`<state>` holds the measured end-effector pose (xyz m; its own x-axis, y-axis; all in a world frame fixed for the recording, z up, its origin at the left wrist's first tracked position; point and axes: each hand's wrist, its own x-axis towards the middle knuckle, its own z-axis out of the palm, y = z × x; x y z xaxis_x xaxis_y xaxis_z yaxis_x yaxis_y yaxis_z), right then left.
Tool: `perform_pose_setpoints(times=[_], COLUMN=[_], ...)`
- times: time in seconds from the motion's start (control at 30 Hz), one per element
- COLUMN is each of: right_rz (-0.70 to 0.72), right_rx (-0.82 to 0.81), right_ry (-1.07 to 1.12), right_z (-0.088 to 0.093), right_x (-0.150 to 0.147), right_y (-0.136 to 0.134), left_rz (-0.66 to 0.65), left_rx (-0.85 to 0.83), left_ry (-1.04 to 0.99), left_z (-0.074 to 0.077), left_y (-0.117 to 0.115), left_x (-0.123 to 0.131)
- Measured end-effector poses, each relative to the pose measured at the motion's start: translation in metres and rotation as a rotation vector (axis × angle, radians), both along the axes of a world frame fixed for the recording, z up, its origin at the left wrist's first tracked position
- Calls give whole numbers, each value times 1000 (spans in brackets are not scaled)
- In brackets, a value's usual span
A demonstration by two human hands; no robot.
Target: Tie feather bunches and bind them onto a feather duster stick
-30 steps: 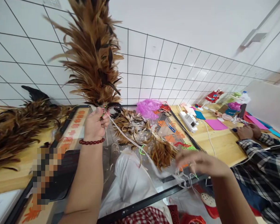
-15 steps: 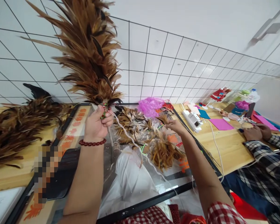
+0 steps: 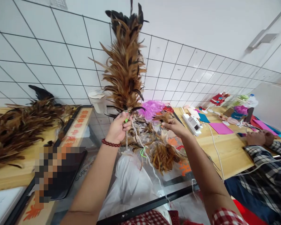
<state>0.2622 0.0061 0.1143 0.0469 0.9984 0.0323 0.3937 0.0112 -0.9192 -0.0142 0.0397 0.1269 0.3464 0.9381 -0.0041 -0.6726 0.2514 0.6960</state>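
My left hand [image 3: 120, 127] is wrapped round the lower end of a feather duster [image 3: 125, 65], held upright, its brown and black feathers rising against the tiled wall. A twisted white string [image 3: 150, 162] trails from that grip down toward the near edge. My right hand [image 3: 175, 126] pinches a small bunch of brown feathers [image 3: 164, 117] over the pile. Loose brown feathers [image 3: 162, 154] lie beneath, on a clear surface with a dark frame. A bright green tie [image 3: 143, 152] rests beside the string.
More dark feathers [image 3: 16, 125] cover the table at left, near a black phone-like slab [image 3: 67, 175]. A white cup [image 3: 98, 101] and a pink plastic bag [image 3: 154, 109] stand behind. A power strip [image 3: 192, 123] with a cable sits at right, near another person's hands [image 3: 257, 137].
The duster has moved right and away from me with my left hand, showing its black tip and the white cup. My right hand has lifted a bunch of feathers from the pile.
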Motion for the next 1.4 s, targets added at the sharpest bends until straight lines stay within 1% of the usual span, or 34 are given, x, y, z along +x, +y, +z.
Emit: perform_pose_setpoints(times=[0.1,0.17,0.23,0.27,0.33,0.4,0.47,0.57,0.63,0.67,0.73,0.8,0.83,0.9,0.93,1.0,1.03,1.07,1.1,1.13,1.17,1.23,1.27,1.33,1.4], right_rz=[42,113,180,197,175,100,35,-3,-19,-31,-46,-62,-70,-55,-11,168,265,327,340,307,245,99,50,30,106], right_rx=[0,34,93,137,250,347,391,409,412,407,371,339,332,281,207,-50,-188,-287,-328,-312,-256,-93,-2,173,323], right_ry=[285,364,358,319,174,5,-49,57,135,167,236,290,322,426,493,588,596,581,557,534,515,465,415,226,-104], right_z=[9,17,23,25,24,21,15,9,9,9,11,12,12,11,10,7,6,5,5,6,8,12,15,20,25], right_x=[-32,-58,-84,-95,-110,-118,-120,-121,-122,-123,-124,-125,-125,-127,-127,-125,-122,-118,-113,-107,-100,-88,-84,-80,-84], right_y=[-2,-5,-5,-4,2,10,17,23,24,24,24,23,21,15,10,-1,-6,-9,-10,-9,-7,-1,1,-1,-10], left_rz=[-32,-36,-5,14,47,51,51,90,113,105,47,-14,-24,-2,21,73,90,97,91,68,32,-40,-63,-60,10], left_rx=[-21,-27,-39,-51,-75,-80,-69,-54,-8,27,91,121,127,138,146,162,168,172,174,172,168,166,168,177,186], left_ry=[-7,-3,23,43,76,89,94,139,189,215,257,270,265,244,236,230,232,236,240,241,239,236,246,305,386], left_z=[-9,-14,-18,-19,-19,-18,-16,-15,-15,-15,-15,-15,-15,-15,-15,-14,-14,-13,-11,-10,-9,-7,-6,-7,-11], left_y=[0,0,0,-1,-3,-6,-9,-14,-16,-17,-17,-17,-17,-15,-14,-12,-11,-10,-9,-9,-9,-10,-11,-13,-14], left_x=[11,17,22,24,27,29,31,34,35,35,35,34,33,31,30,27,24,22,19,16,14,13,13,17,23])
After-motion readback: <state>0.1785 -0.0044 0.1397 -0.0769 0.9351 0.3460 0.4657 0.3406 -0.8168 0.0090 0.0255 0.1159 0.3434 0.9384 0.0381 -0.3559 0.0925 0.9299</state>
